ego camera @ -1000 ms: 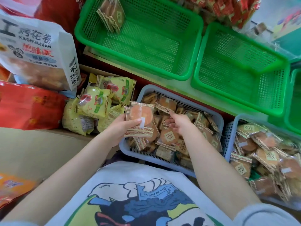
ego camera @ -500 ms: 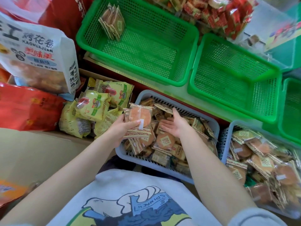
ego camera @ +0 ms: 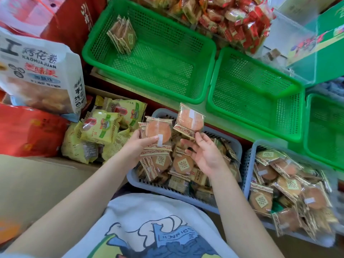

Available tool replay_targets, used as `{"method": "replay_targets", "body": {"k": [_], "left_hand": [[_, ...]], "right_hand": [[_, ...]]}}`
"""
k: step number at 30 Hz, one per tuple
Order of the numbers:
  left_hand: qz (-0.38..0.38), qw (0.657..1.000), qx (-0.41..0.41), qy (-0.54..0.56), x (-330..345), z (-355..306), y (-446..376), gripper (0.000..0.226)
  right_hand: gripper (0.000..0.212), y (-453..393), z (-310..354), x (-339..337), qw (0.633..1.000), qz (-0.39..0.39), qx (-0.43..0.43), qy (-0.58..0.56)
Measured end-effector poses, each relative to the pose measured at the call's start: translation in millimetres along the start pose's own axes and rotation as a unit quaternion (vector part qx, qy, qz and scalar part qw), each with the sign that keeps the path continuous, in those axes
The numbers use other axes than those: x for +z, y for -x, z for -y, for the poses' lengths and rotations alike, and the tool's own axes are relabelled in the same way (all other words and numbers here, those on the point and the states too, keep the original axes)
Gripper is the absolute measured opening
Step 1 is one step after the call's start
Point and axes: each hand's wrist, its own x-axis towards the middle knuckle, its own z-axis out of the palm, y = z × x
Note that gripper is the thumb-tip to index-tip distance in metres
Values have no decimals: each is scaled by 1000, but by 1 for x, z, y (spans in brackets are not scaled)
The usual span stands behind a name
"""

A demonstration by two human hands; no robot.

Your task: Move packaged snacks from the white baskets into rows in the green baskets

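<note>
Bright, even daylight with soft, faint shadows. Glare whitens the clear plastic wrappers at two o'clock. Wide-angle bending curves the perforated green plastic baskets (ego camera: 149,58) toward the edges. The cellophane-wrapped round cakes in the pale grey basket (ego camera: 290,192) at four o'clock are smeared by blur.

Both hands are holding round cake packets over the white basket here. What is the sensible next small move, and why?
Probably add the right hand's packet to the stack in the left hand. The two sit nearly side by side, and the far green basket holds only one short upright row.
</note>
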Motion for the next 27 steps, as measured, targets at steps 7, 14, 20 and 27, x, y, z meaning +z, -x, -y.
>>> {"method": "replay_targets", "body": {"k": [7,14,20,27], "left_hand": [[57,996,66,-2,40,-52,9,87],[66,984,153,-58,45,-80,-1,80],[23,980,185,-74,50,-120,-14,43],[-98,932,253,-240,-8,-185,-63,52]], "right_hand": [[15,20,25,20,940,0,-102,325],[61,16,62,50,914,-40,-112,388],[74,-36,71,122,955,9,-71,289],[62,-110,93,168,971,39,-35,233]]}}
